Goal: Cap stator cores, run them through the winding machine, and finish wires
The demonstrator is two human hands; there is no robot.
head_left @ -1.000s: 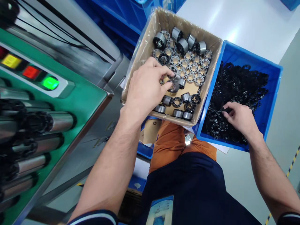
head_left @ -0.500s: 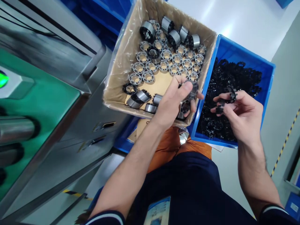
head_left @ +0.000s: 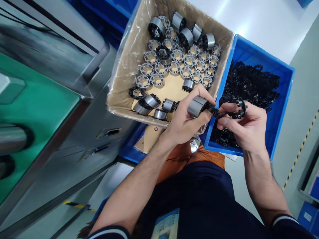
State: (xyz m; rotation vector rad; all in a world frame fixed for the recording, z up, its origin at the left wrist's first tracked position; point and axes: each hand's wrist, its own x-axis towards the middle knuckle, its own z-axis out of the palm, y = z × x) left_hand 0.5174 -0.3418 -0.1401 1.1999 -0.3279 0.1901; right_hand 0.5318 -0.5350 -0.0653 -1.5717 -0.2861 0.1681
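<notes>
My left hand (head_left: 188, 121) is closed round a silver metal ring core (head_left: 197, 106), tilted, with a black toothed end facing right. Close beside it, my right hand (head_left: 245, 127) pinches black plastic ring parts (head_left: 239, 109); one of them meets the core's right end. Under my left hand stands a cardboard box (head_left: 122, 71) lined with clear plastic. It holds rows of silver slotted rings (head_left: 160, 68) and several silver cores with black ends (head_left: 178, 21). A blue bin (head_left: 281, 109) full of black plastic parts (head_left: 256, 79) lies beneath my right hand.
At the left is a machine with a green top (head_left: 37, 116) and a grey metal cabinet (head_left: 82, 132) below it. A white surface (head_left: 264, 23) lies beyond the blue bin. Cardboard pieces (head_left: 151, 136) show below the box.
My right hand has moved left, bringing a black part against the core in my left hand. That core is now turned sideways. A silver core now stands in the box above my left hand.
</notes>
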